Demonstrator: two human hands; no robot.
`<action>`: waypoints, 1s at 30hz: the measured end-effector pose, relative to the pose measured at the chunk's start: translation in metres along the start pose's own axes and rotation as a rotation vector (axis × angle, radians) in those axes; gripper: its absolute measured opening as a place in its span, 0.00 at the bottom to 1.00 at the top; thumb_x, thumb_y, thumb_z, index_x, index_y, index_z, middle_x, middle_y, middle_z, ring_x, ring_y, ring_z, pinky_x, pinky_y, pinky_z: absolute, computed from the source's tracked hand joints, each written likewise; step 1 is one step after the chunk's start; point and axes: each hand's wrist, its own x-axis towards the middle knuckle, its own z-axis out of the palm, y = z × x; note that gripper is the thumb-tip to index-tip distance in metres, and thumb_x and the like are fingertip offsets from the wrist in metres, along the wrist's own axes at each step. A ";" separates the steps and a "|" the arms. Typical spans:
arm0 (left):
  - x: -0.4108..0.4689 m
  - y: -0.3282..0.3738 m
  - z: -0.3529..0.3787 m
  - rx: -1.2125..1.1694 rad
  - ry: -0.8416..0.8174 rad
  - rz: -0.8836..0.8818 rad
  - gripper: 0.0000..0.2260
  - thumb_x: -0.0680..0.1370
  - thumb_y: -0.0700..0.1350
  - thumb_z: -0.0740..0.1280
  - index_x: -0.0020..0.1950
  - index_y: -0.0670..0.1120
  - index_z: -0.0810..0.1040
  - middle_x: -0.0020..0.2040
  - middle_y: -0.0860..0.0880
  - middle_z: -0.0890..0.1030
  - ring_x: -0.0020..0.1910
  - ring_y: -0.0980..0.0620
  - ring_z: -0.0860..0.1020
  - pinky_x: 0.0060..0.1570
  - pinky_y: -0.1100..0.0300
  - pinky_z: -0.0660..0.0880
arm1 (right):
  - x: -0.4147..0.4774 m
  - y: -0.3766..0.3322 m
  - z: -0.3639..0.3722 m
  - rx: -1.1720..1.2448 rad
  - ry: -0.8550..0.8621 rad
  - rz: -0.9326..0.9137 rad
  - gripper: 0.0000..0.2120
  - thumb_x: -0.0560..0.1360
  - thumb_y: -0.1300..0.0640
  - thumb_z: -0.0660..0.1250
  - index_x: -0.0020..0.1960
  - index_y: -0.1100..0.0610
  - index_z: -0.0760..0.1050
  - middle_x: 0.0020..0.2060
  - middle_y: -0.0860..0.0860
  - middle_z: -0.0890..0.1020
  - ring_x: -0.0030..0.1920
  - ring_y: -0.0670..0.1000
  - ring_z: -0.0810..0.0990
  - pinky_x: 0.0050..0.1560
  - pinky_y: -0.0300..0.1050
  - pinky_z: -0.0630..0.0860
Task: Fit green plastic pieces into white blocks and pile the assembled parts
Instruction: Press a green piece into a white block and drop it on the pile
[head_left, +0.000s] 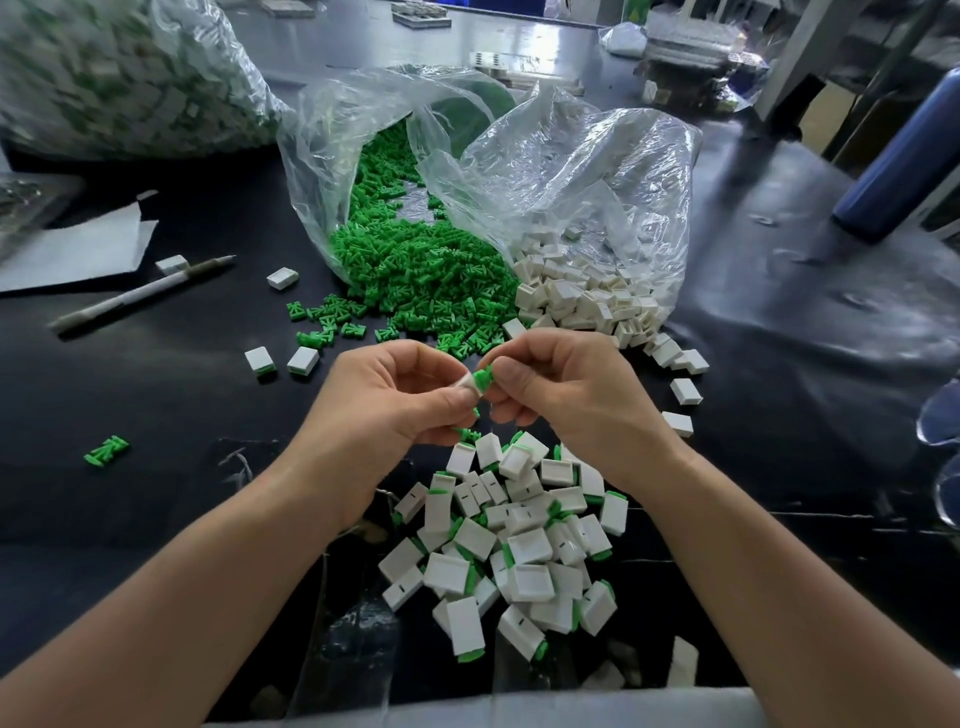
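My left hand (384, 400) pinches a white block (469, 381) at its fingertips. My right hand (561, 384) pinches a green piece (484, 375) whose end meets the block's opening. Both hands hover above the dark table (171, 395). Below them lies a pile of assembled white-and-green parts (514, 545). Behind the hands, loose green pieces (415, 270) spill from a clear bag, and loose white blocks (587, 301) spill from another.
A large bag of finished parts (114, 78) sits at the back left. A pen (140, 293) and white paper (72, 249) lie at the left. Stray blocks (283, 360) and a stray green piece (106, 450) dot the table. A blue bottle (904, 156) stands at the right.
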 end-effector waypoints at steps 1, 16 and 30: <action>0.000 0.000 0.000 0.007 0.001 0.005 0.08 0.61 0.42 0.72 0.38 0.42 0.79 0.31 0.46 0.82 0.30 0.53 0.81 0.30 0.65 0.78 | 0.000 0.001 0.000 -0.018 0.005 -0.005 0.08 0.76 0.64 0.64 0.42 0.55 0.77 0.33 0.49 0.81 0.32 0.45 0.79 0.33 0.35 0.75; -0.001 0.000 0.001 0.015 0.010 0.003 0.05 0.65 0.37 0.72 0.38 0.41 0.79 0.30 0.46 0.81 0.28 0.54 0.79 0.28 0.66 0.76 | -0.001 0.005 0.005 -0.167 0.040 -0.041 0.10 0.75 0.62 0.65 0.37 0.50 0.75 0.30 0.47 0.78 0.29 0.42 0.78 0.36 0.42 0.79; -0.003 0.002 0.001 -0.010 -0.070 -0.062 0.11 0.61 0.42 0.71 0.41 0.40 0.80 0.32 0.46 0.82 0.30 0.54 0.80 0.30 0.66 0.77 | -0.003 0.000 0.000 -0.263 -0.051 -0.021 0.13 0.77 0.59 0.61 0.36 0.63 0.70 0.34 0.61 0.78 0.37 0.60 0.76 0.41 0.58 0.75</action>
